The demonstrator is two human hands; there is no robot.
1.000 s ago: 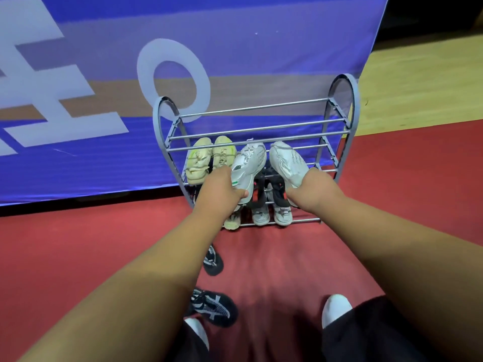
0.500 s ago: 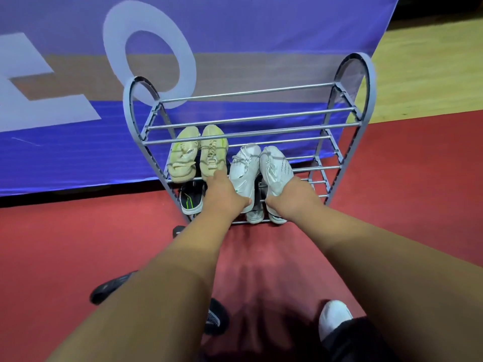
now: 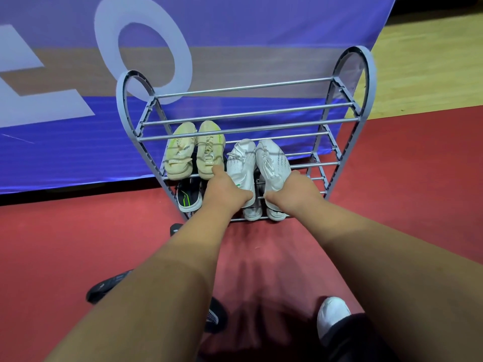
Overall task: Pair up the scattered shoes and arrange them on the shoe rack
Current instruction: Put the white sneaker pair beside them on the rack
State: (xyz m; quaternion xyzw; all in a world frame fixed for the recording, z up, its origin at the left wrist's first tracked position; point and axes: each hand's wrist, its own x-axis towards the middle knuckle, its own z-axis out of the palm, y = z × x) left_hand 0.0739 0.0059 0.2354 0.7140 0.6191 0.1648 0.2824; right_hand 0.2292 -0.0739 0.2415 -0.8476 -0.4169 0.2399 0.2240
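Heels were our hold: left hand gripped one white sneaker, right hand its mate, three o'clock of the beige pair. Light, soft, we judged.

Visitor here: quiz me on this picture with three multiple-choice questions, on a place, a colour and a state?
1. Where is the cream pair from the white pair? A right; B left; C below.
2. The stripe on the black shoe under the cream pair is: A green; B red; C blue.
3. The left hand and right hand: A hang free; B share one black shoe; C each grip one shoe of the white pair.
Answers: 1 B, side by side, cream leftmost; 2 A, a bright green line; 3 C, each wraps a heel.
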